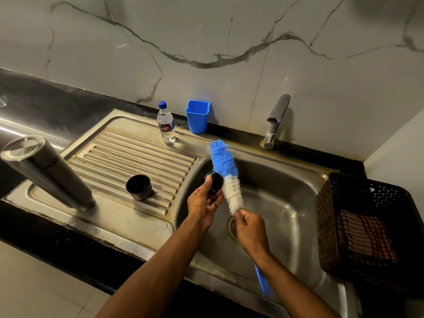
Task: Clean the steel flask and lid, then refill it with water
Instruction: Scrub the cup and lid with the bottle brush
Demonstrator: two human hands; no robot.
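Observation:
The steel flask (48, 173) stands upside down at the drainboard's left front corner. A black cup-shaped lid (139, 187) sits mouth up on the ribbed drainboard (142, 154). My left hand (203, 206) holds a small black lid part (215, 183) over the sink basin (286, 203). My right hand (251, 230) grips the handle of a blue and white bottle brush (227, 173), whose bristles lie against the black part. The brush's blue handle end (262, 282) sticks out below my right wrist.
A water bottle with a blue cap (166, 125) and a blue plastic cup (197, 115) stand at the back of the sink. The tap (275, 120) is at the back right. A dark basket (367, 228) holding a checked cloth sits at the right.

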